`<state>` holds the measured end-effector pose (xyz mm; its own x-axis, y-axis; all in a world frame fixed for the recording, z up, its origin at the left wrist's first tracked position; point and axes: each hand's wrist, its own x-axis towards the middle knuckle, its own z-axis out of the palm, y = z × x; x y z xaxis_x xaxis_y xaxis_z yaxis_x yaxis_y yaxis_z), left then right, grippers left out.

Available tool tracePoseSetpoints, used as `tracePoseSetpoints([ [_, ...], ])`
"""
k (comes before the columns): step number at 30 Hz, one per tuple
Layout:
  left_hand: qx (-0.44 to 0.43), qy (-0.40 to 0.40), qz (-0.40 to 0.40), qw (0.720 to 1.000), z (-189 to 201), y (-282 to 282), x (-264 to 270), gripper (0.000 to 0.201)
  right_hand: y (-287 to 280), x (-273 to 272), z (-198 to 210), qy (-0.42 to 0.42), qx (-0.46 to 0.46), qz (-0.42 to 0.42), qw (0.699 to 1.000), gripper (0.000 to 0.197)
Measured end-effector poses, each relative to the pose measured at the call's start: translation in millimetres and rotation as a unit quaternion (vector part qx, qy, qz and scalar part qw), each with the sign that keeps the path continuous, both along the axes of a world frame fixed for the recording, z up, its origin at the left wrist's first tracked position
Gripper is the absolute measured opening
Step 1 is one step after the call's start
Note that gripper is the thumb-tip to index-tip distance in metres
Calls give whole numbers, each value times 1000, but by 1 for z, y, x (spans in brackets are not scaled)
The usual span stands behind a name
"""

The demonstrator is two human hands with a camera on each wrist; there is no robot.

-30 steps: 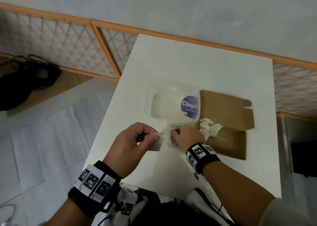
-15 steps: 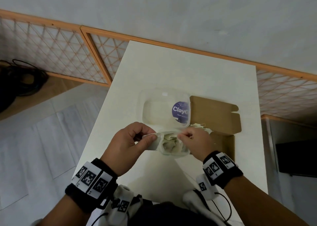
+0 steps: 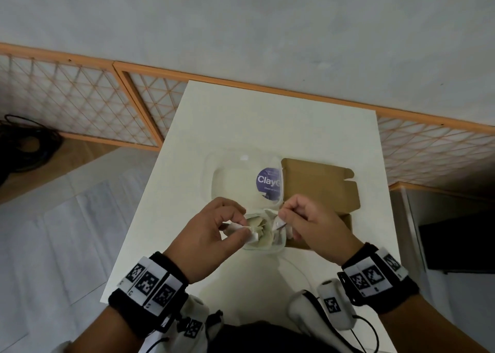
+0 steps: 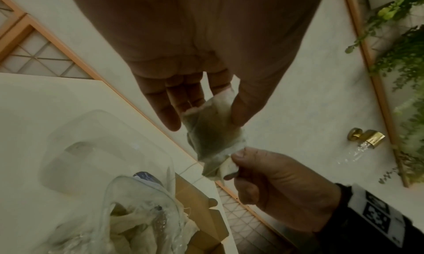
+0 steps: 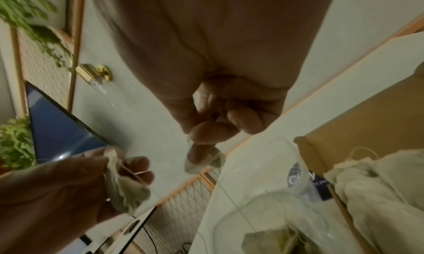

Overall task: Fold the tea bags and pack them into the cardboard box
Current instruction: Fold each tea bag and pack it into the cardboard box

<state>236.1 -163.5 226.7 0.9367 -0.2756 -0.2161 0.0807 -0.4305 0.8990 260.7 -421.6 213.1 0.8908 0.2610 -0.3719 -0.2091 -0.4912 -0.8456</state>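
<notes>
Left hand fingers curled pinching, right hand pinching, hands close together

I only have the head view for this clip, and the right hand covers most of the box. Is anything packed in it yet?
Observer: Yes. In the right wrist view, packed bags lie bunched inside the box.
Reviewer: What exactly is the left hand gripping?
Observer: The left wrist view shows the left hand pinching the held bag by its top edge, between thumb and fingers.
Reviewer: And the right hand?
Observer: In its own wrist view, the right hand pinches a small whitish piece at its fingertips. I cannot tell whether that piece is the bag's corner or its tag.
</notes>
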Motion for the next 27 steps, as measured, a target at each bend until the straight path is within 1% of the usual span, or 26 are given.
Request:
tracePoseSetpoints([
  [3,6,-15,-26,1000,4,-10,2,10,-5,-4,7,-20,26,28,999,13],
  [5,19,-41,-55,997,6,-18,7,11,-7,-7,12,-53,18,49,997,12],
  [7,36,-60,-89,994,8,-27,12,8,-8,-9,20,-85,2,70,994,12],
  [10,46,-75,-129,988,9,-36,18,2,-9,-11,30,-101,5,89,991,12],
  [11,47,-74,-132,987,9,-38,18,1,-10,-11,31,-102,4,92,990,10],
  [14,58,-86,-119,987,7,-41,19,7,-12,-9,32,-112,-11,95,989,9],
  [16,55,-83,-99,990,6,-40,19,10,-12,-8,31,-116,-15,78,990,8],
  [18,21,-44,-62,997,7,-39,18,12,-13,-8,28,-119,-5,47,992,11],
  [20,-14,-1,-30,999,9,-35,16,14,-14,-9,25,-118,12,12,993,21],
  [22,-40,24,-7,999,12,-30,15,14,-15,-10,25,-110,25,1,994,32],
  [25,-116,67,19,991,16,-23,13,13,-15,-13,30,-83,59,6,995,50],
  [27,-175,95,33,979,22,-21,12,8,-14,-13,34,-63,85,7,994,55],
])
